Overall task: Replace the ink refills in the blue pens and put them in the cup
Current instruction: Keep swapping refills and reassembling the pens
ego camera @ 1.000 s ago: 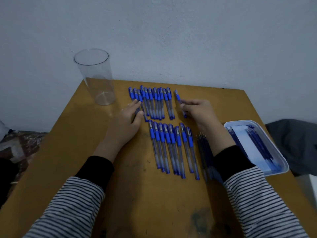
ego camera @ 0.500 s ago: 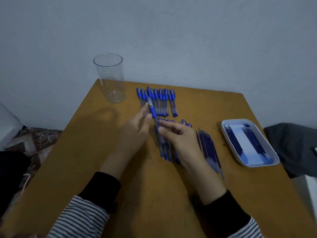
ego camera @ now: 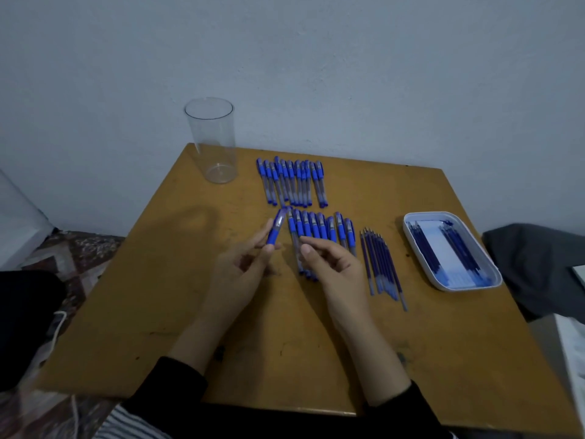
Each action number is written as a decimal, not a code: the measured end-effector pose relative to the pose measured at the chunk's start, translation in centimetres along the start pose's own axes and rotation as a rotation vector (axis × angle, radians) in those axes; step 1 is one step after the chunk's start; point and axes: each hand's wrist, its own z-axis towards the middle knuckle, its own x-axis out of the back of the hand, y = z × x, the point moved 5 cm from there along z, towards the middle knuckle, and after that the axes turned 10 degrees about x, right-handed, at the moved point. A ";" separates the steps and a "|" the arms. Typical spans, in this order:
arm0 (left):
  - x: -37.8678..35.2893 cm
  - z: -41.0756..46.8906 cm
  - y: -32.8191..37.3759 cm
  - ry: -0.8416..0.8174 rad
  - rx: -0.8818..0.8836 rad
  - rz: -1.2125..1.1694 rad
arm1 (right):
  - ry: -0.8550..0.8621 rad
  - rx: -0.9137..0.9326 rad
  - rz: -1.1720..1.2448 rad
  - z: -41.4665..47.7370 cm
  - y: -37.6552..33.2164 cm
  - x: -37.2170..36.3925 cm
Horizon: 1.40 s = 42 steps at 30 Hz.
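Our left hand (ego camera: 240, 274) pinches a blue pen (ego camera: 275, 228) over the middle of the table (ego camera: 158, 296). Our right hand (ego camera: 335, 267) curls in a pinch, on what we cannot tell. We should twist gently, pull straight and stay clear of the pen rows (ego camera: 319, 229). At the far left corner stands the cup (ego camera: 215, 144).

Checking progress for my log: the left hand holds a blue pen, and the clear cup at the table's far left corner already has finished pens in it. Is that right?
Not quite. In the head view the clear cup at the far left corner of the table stands empty; no pens are in it. The left hand does hold a blue pen.
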 end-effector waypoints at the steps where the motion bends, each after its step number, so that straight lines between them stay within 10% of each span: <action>1: 0.2 -0.4 -0.2 0.012 -0.056 0.057 | 0.006 0.006 0.017 -0.2 0.0 0.0; 10: 0.2 -2.3 -0.2 -0.004 -0.279 0.294 | 0.022 0.071 0.034 -0.9 1.0 -0.8; 42: -0.1 -1.9 -1.0 -0.074 -0.099 0.190 | 0.000 0.309 -0.088 -1.0 0.3 -1.1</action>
